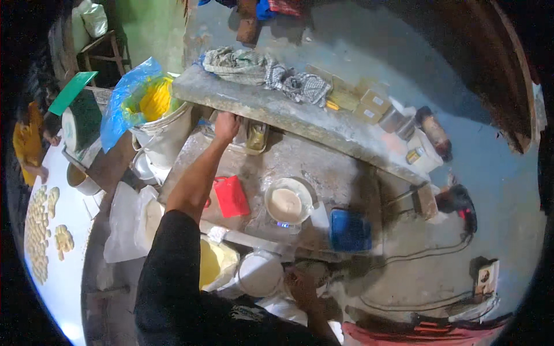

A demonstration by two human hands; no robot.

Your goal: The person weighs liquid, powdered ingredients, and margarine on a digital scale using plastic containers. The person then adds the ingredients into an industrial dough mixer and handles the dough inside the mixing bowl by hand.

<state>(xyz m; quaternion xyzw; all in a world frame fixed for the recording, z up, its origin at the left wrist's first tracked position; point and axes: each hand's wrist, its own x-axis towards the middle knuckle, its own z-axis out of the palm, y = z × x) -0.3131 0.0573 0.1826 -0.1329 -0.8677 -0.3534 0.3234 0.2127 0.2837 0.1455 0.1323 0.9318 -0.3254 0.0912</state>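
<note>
My left hand [227, 126] reaches forward to the edge of the raised stone ledge. Its fingers look curled, and what they hold is hidden beneath the ledge. Right beside it stands a clear plastic container [255, 138] with packets in it. My right hand [300, 285] is low and in shadow near a round white-topped bucket [261, 273]; its fingers do not show clearly. On the counter between my hands, a white bowl [287, 200] of pale powder rests on a digital scale [283, 226]. A red plastic jug [232, 196] lies left of the bowl.
A blue tray [350, 230] lies right of the scale. White bucket [164, 138] with yellow contents stands left. An open yellow-lined sack [216, 263] sits below the counter. Cloths [242, 64] and boxes [372, 106] crowd the ledge. Far left, another person [33, 141] works by dough pieces [38, 230].
</note>
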